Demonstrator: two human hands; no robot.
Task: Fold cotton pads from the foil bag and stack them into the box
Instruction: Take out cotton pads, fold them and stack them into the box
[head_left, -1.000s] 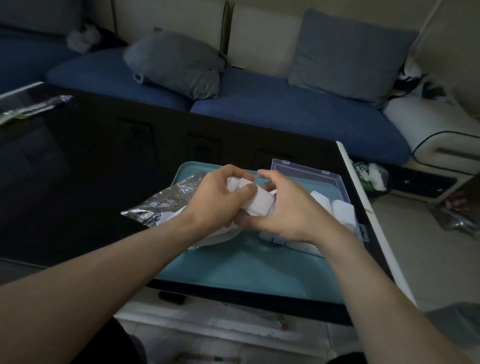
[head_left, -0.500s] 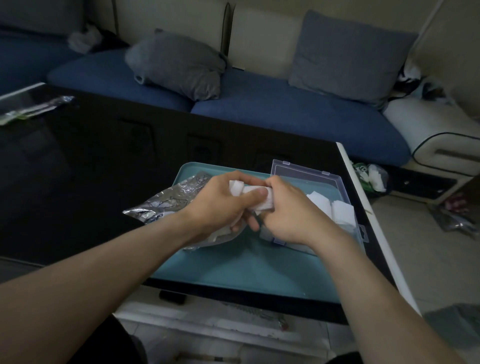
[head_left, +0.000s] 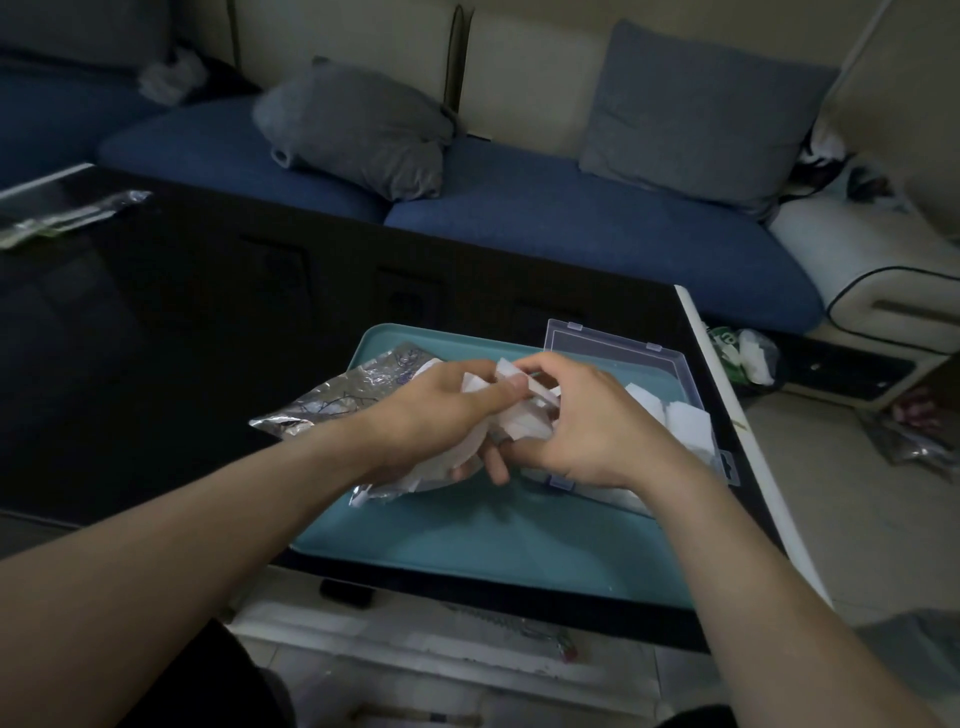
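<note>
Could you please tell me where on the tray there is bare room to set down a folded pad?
The near strip of the tray is bare, between its front rim and the hands. Its far left corner, behind the foil bag, is a smaller gap. The middle is crowded: the left hand and right hand work a pad there, with the box filling the right side.

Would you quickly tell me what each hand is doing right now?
Left hand: closed on the cotton pad, thumb pinching it.
Right hand: closed on the same cotton pad, over the box.
</note>
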